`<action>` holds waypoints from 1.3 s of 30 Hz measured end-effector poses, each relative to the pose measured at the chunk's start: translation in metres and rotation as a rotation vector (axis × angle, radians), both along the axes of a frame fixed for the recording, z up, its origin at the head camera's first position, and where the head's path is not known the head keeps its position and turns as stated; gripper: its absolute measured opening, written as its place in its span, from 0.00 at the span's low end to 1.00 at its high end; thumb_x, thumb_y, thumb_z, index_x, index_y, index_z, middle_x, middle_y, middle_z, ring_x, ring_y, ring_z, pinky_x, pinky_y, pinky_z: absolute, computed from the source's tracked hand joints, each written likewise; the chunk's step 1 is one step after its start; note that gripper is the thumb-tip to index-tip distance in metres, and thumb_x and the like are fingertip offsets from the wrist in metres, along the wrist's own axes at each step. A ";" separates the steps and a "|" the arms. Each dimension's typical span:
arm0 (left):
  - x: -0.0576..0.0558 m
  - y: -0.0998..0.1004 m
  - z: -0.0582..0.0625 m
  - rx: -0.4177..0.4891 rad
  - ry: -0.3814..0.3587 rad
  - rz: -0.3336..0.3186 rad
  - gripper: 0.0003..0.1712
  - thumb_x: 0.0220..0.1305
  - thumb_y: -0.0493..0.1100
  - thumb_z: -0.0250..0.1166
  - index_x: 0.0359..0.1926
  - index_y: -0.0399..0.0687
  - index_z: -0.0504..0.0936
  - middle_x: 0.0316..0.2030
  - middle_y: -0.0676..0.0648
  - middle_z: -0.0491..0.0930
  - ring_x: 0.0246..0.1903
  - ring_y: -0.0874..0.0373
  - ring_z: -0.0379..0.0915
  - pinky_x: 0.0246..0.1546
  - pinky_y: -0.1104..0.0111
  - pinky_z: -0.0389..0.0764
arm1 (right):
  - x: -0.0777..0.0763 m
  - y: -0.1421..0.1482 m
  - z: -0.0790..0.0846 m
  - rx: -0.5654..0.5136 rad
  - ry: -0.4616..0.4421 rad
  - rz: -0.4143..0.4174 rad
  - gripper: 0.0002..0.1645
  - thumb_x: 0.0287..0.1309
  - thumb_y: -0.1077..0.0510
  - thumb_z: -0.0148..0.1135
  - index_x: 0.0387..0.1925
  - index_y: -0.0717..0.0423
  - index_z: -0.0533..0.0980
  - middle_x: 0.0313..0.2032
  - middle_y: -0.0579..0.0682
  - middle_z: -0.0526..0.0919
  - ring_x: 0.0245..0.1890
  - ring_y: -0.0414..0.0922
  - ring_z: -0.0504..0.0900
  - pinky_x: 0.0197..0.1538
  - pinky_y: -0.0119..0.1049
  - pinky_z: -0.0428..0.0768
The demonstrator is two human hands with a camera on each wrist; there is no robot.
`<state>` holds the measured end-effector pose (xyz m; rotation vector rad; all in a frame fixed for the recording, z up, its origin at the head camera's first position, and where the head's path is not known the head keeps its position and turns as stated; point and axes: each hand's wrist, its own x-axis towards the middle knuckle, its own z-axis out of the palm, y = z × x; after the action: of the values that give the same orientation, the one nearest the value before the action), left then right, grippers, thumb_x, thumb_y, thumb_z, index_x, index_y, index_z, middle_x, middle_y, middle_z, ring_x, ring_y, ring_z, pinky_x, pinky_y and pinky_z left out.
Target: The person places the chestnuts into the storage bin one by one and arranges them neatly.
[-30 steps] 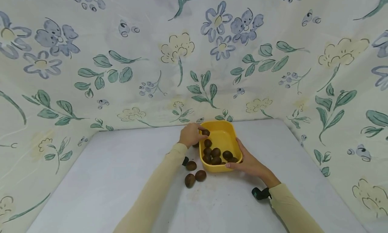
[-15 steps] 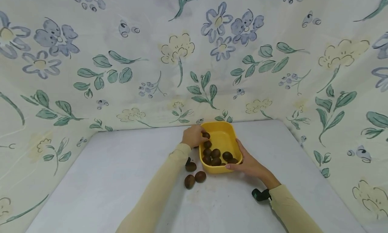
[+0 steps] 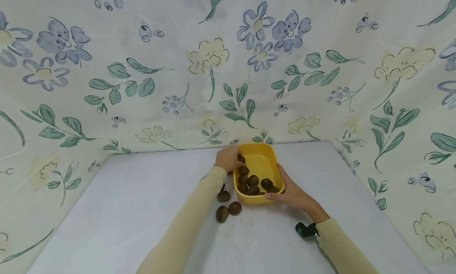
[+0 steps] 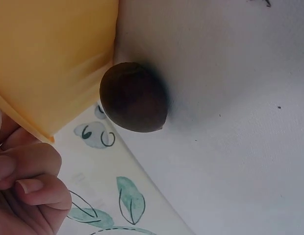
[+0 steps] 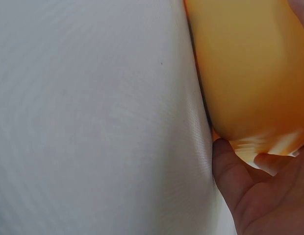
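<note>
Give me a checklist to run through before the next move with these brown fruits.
1. Container steadied: ok, right hand grips the yellow container at its near right corner.
2. Fruit in hand: ok, left hand holds the held fruit at the left rim.
3. Firm left grip: cannot tell, fingertips partly hidden.
4. Space inside: ok, the far floor is bare.
5. All fruits inside: not ok, three loose fruits lie outside, near left.

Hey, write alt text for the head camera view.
A person's left hand pinches a brown oval object at the left rim of a yellow tub, while the right hand holds its near right corner. Similar objects lie in the tub and on the white table beside it.
</note>
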<state>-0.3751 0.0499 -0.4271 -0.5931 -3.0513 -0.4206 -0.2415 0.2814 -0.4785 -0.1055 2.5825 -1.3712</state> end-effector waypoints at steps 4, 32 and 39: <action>-0.001 0.001 0.001 -0.017 -0.004 0.001 0.12 0.62 0.50 0.75 0.38 0.47 0.89 0.34 0.49 0.86 0.33 0.54 0.76 0.44 0.60 0.84 | 0.000 0.000 0.001 -0.005 0.002 0.006 0.77 0.52 0.33 0.75 0.83 0.42 0.30 0.84 0.55 0.37 0.83 0.63 0.45 0.78 0.67 0.51; -0.010 0.004 -0.003 -0.127 -0.063 -0.072 0.11 0.55 0.46 0.79 0.37 0.49 0.89 0.35 0.50 0.87 0.32 0.55 0.78 0.40 0.59 0.84 | -0.002 0.002 -0.005 -0.030 0.015 0.011 0.76 0.52 0.34 0.75 0.84 0.40 0.31 0.85 0.53 0.38 0.83 0.61 0.47 0.78 0.66 0.54; -0.002 0.001 0.000 -0.076 -0.070 -0.065 0.18 0.58 0.48 0.77 0.49 0.48 0.89 0.45 0.49 0.89 0.43 0.52 0.83 0.50 0.56 0.84 | -0.001 0.001 -0.003 -0.018 0.008 0.007 0.76 0.52 0.34 0.75 0.84 0.40 0.31 0.85 0.53 0.37 0.83 0.62 0.46 0.78 0.67 0.54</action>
<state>-0.3775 0.0508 -0.4270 -0.6965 -3.1338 -0.3354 -0.2427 0.2829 -0.4815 -0.1230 2.5739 -1.3944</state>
